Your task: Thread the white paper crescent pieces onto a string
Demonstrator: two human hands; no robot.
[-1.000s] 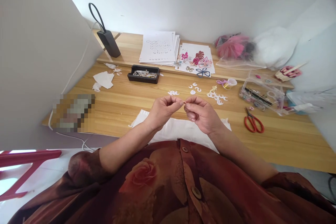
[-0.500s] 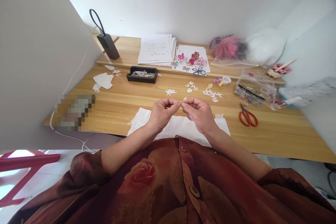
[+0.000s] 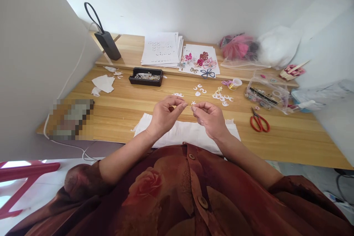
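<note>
My left hand [image 3: 167, 116] is raised above a white cloth [image 3: 182, 132], its fingers curled in toward the thumb. My right hand [image 3: 208, 118] hangs close beside it, thumb and forefinger pinched together. Whatever these fingertips hold is too small to make out. A narrow gap separates the two hands. Just beyond them, small white paper cut-outs [image 3: 197, 90] lie on the wooden table [image 3: 132, 108], the nearest a tiny curl [image 3: 193, 103] just past my right fingertips.
A black tray of beads [image 3: 145, 76] and white paper scraps [image 3: 103, 83] lie to the left. Sheets with paper flowers [image 3: 199, 61] stand at the back. Red-handled scissors [image 3: 259, 124] and a transparent box [image 3: 265, 96] sit to the right. A wall bounds the left side.
My fingertips, touching each other earlier, have parted slightly. The whole scene has shifted a little left and up in the view, which suggests my head moved.
</note>
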